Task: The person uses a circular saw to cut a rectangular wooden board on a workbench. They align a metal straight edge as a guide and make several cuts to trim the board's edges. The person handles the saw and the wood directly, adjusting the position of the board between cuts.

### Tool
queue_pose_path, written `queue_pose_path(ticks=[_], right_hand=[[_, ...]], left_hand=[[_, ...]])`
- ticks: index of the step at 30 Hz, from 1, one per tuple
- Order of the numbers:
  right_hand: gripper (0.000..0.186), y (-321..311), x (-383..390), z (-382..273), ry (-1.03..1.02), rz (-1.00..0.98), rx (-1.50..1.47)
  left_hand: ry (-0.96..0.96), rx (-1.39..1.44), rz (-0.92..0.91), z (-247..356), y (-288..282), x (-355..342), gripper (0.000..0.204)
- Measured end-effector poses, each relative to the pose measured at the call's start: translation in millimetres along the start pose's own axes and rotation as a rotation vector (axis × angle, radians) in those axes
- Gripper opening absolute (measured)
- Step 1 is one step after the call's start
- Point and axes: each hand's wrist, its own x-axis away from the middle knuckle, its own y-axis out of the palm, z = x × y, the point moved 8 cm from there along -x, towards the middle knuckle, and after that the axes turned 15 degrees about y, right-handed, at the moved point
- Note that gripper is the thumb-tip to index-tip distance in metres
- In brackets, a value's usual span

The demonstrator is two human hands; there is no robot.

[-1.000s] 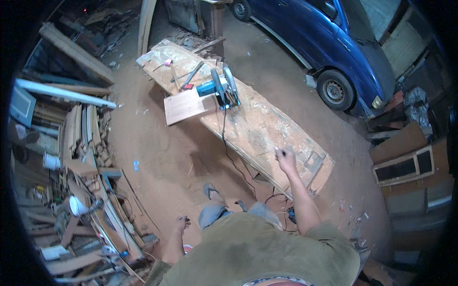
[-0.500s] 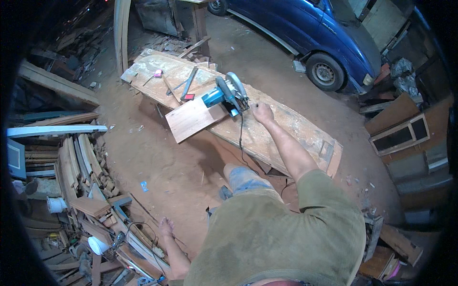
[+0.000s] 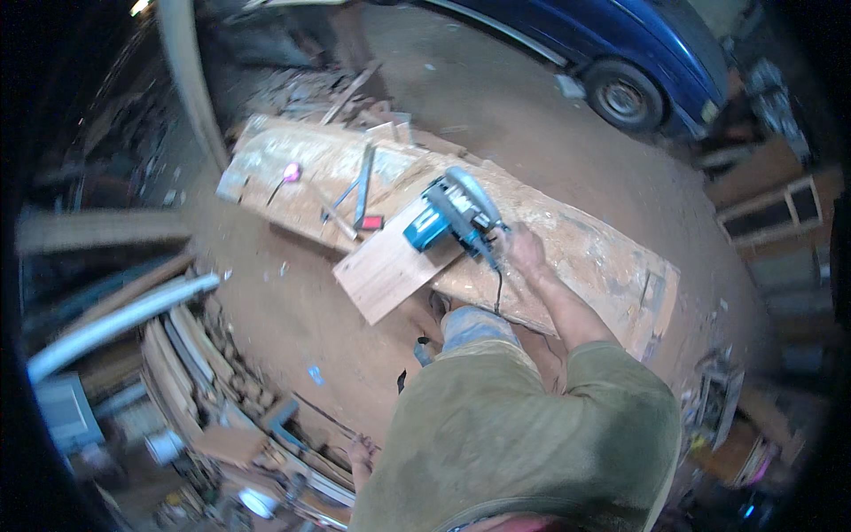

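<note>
My right hand (image 3: 525, 252) is closed around the rear handle of a teal circular saw (image 3: 450, 213) with a grey blade guard. The saw rests on a flat wooden board (image 3: 387, 273), whose near left end juts past the edge of a long wooden workbench (image 3: 585, 248). A dark cord hangs from the saw's rear. Low on the left, my left hand (image 3: 362, 450) is away from the bench, beside a thin dark rod (image 3: 324, 414). Blur hides its fingers, and I cannot tell whether it touches the rod.
On the bench lie a dark try square (image 3: 364, 184), a red item (image 3: 370, 222) and a pink item (image 3: 292, 172). Scrap timber (image 3: 232, 443) is heaped at left. A blue van (image 3: 612, 53) stands beyond the bench; a wooden panel with openings (image 3: 773, 213) is at right.
The whole view has shifted, so bench, saw and both hands appear lower and further right. My right hand stays on the saw.
</note>
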Motion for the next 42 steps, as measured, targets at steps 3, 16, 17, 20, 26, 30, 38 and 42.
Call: queue_pose_path(ticks=[3, 16, 17, 20, 26, 30, 38, 42], right_hand=[[0.041, 11, 2, 18, -0.001, 0.033, 0.037], [0.031, 7, -6, 9, -0.154, 0.167, -0.030], [0.031, 9, -7, 11, -0.176, 0.163, -0.015], [0.035, 11, -6, 8, -0.145, 0.107, -0.042], [0.056, -27, 17, -24, 0.106, 0.075, -0.068], [0.059, -33, 28, -108, -0.047, -0.094, -0.304], [0.068, 36, -33, -156, 0.110, -0.179, -0.178], [0.057, 64, -61, -134, 0.259, -0.526, -0.310]], left_hand=[[-0.064, 0.072, -0.035, 67, 8, -40, 0.024], [-0.059, 0.092, -0.163, 272, 53, -276, 0.029], [-0.071, 0.057, -0.185, 271, 59, -281, 0.031], [-0.096, 0.006, -0.244, 261, 41, -300, 0.037], [-0.146, -0.022, -0.204, 254, 25, -306, 0.055], [-0.180, -0.035, -0.338, 207, 25, -334, 0.065], [-0.295, 0.145, -0.330, 208, 128, -370, 0.102], [-0.414, 0.240, -0.313, 215, 158, -373, 0.109]])
